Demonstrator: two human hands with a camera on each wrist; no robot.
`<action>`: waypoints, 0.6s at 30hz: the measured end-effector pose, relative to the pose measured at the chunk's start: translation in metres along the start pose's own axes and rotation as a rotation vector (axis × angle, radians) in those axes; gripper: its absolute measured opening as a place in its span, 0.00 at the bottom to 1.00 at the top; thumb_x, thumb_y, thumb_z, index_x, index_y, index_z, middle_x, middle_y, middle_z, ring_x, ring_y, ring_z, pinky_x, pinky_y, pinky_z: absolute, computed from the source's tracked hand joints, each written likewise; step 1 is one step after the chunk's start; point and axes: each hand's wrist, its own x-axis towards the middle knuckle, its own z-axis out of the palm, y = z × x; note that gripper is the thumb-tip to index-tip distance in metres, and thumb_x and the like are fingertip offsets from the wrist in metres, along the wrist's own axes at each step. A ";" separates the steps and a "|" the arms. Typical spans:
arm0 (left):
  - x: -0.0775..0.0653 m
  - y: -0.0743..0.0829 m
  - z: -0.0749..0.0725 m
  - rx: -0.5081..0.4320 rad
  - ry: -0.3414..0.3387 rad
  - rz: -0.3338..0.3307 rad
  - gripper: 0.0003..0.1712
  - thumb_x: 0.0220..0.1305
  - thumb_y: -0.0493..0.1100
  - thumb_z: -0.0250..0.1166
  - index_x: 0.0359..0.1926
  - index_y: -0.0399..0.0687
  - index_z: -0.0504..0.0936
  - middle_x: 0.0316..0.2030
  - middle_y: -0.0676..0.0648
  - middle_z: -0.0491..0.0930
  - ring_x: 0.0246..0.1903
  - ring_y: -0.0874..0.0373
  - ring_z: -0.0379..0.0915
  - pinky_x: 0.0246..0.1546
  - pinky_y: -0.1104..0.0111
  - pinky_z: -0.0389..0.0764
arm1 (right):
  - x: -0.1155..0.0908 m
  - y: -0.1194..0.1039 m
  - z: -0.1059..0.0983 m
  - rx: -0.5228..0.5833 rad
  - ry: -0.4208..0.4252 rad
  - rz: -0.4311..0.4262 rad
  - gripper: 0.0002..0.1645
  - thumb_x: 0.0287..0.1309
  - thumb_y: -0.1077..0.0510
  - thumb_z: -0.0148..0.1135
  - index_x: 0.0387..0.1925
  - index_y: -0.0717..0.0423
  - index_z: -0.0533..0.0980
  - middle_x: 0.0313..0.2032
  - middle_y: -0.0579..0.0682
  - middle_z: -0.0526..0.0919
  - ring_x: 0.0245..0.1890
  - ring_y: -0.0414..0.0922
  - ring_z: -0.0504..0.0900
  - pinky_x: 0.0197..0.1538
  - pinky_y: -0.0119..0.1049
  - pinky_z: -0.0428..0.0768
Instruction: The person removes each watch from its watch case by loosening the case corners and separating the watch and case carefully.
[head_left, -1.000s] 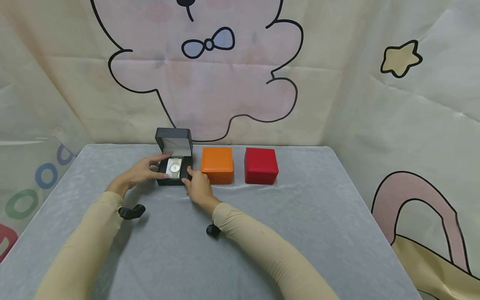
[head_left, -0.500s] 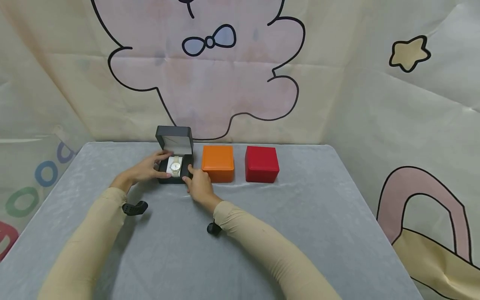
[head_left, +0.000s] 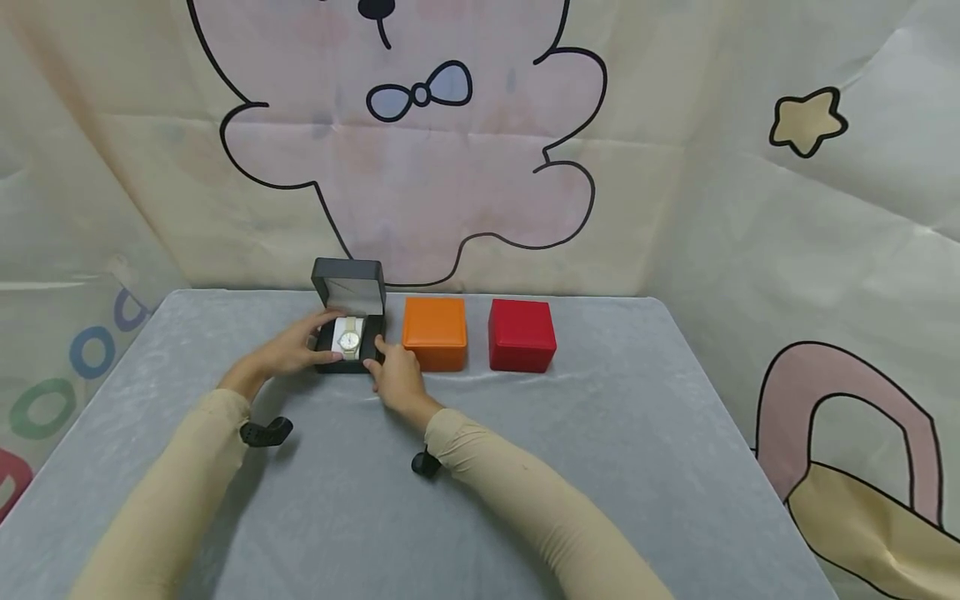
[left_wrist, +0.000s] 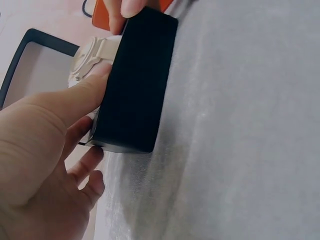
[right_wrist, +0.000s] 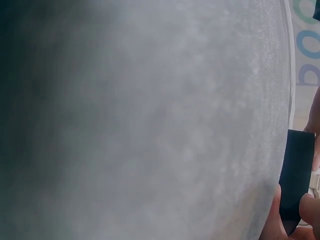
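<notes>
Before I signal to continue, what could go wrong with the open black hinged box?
The left hand, its thumb close to the round, cream-strapped watch, might nudge it. The right hand could bump the glossy orange square box beside it. The raised grey-lined lid of the black box might drop shut.

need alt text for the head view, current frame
A person's left grip and right grip hold an open black box from either side, a pale-strapped wristwatch inside. To its right, an orange box and a red box, both closed, sit on a gray cloth-covered table before a cartoon-printed backdrop.
</notes>
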 end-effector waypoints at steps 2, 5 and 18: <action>-0.002 0.000 0.001 0.013 0.023 0.018 0.42 0.66 0.40 0.69 0.75 0.38 0.59 0.73 0.28 0.58 0.63 0.28 0.62 0.62 0.34 0.64 | 0.000 0.000 0.000 -0.003 0.001 -0.003 0.32 0.68 0.51 0.64 0.71 0.49 0.70 0.62 0.54 0.82 0.13 0.31 0.78 0.43 0.31 0.82; -0.005 0.001 0.002 0.023 0.064 0.046 0.42 0.65 0.38 0.69 0.75 0.37 0.59 0.71 0.28 0.62 0.59 0.28 0.65 0.60 0.35 0.66 | 0.000 -0.001 0.000 -0.002 0.005 -0.005 0.32 0.68 0.52 0.64 0.71 0.49 0.71 0.63 0.54 0.81 0.12 0.31 0.77 0.44 0.31 0.82; -0.007 0.002 0.010 0.015 0.142 0.081 0.44 0.62 0.33 0.71 0.74 0.35 0.59 0.70 0.26 0.64 0.67 0.24 0.62 0.65 0.31 0.60 | -0.001 0.000 0.001 -0.017 0.004 0.007 0.32 0.68 0.51 0.64 0.71 0.48 0.71 0.61 0.54 0.82 0.12 0.30 0.77 0.42 0.31 0.82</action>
